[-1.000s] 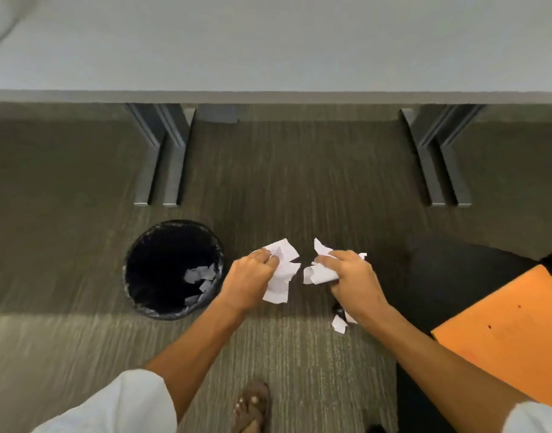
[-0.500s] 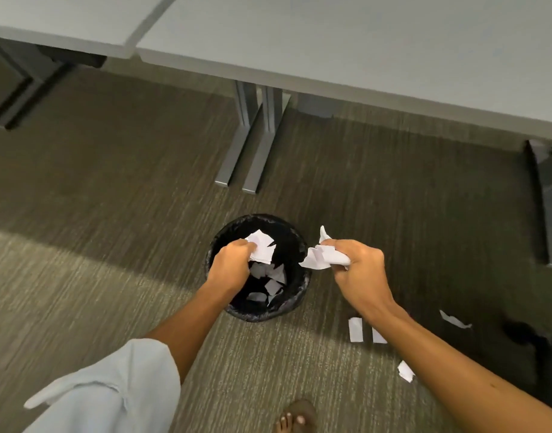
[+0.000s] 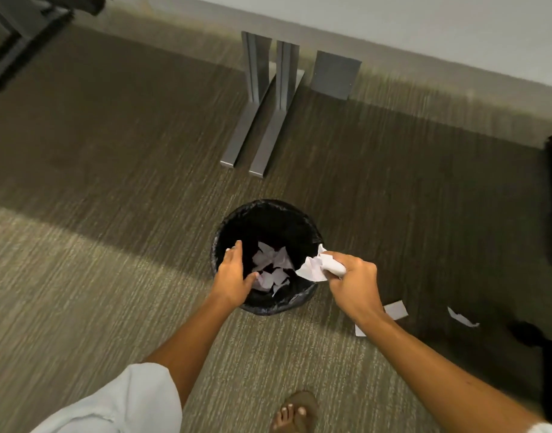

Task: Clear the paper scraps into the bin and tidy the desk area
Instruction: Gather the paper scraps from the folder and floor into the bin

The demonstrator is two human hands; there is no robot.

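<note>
A round black bin (image 3: 312, 237) with a black liner stands on the carpet, and several white paper scraps (image 3: 273, 265) lie inside it. My left hand (image 3: 234, 276) hovers over the bin's left rim, fingers apart, holding nothing. My right hand (image 3: 354, 281) is at the bin's right rim, closed on a bunch of crumpled white scraps (image 3: 315, 267) that stick out over the opening. More scraps lie on the carpet to the right: one (image 3: 396, 309) beside my right wrist, one (image 3: 359, 329) partly under my forearm, one (image 3: 462, 317) farther right.
Grey metal desk legs (image 3: 262, 104) stand behind the bin under a pale desk top (image 3: 456, 29). A dark chair base (image 3: 543, 342) sits at the right edge. My sandalled foot (image 3: 296, 412) is at the bottom. Another desk leg (image 3: 18, 42) is at top left.
My left hand has let its scraps fall into the bin and opened. The view has moved closer to the bin; my right hand still holds its scraps.
</note>
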